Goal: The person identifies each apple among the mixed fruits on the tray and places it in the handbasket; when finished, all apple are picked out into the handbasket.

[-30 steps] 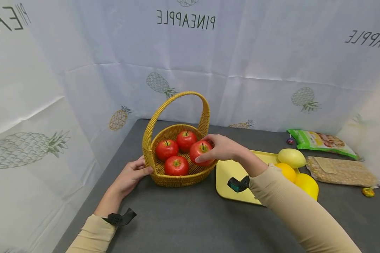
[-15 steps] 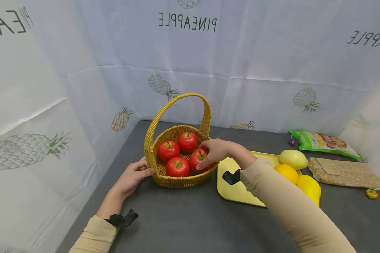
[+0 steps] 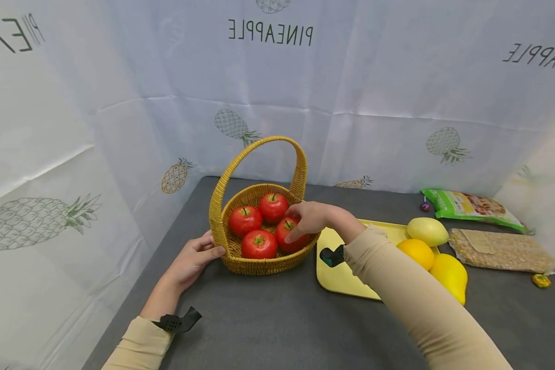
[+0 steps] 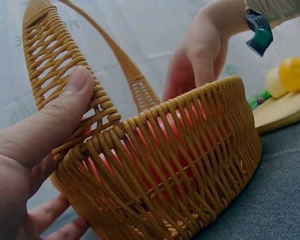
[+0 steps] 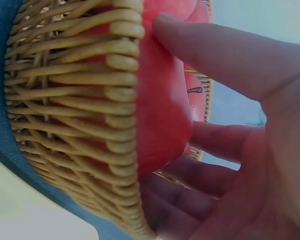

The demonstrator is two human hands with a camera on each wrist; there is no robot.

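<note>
A yellow wicker basket [image 3: 263,265] with a tall arched handle stands on the grey table, holding several red apples. My left hand [image 3: 193,259] grips its left end; in the left wrist view the thumb [image 4: 65,107] lies across the handle's base and the other fingers are around the outside. My right hand [image 3: 311,218] reaches over the right rim, thumb and fingers around the rightmost apple [image 3: 287,234], which sits low inside the basket. In the right wrist view that apple [image 5: 162,110] is right against the wicker wall. The other apples, such as the front one [image 3: 259,244], lie beside it.
Right of the basket is a yellow tray [image 3: 347,285], partly under my right forearm, with a pale yellow-green fruit [image 3: 427,232], an orange [image 3: 418,252] and a yellow mango-like fruit [image 3: 450,275]. Farther right lie a green packet [image 3: 476,208], a bag of grains [image 3: 501,251] and wrapped candies.
My right hand has lowered the apple from above the rim down into the basket beside the others. The left hand has kept its grip on the basket.
</note>
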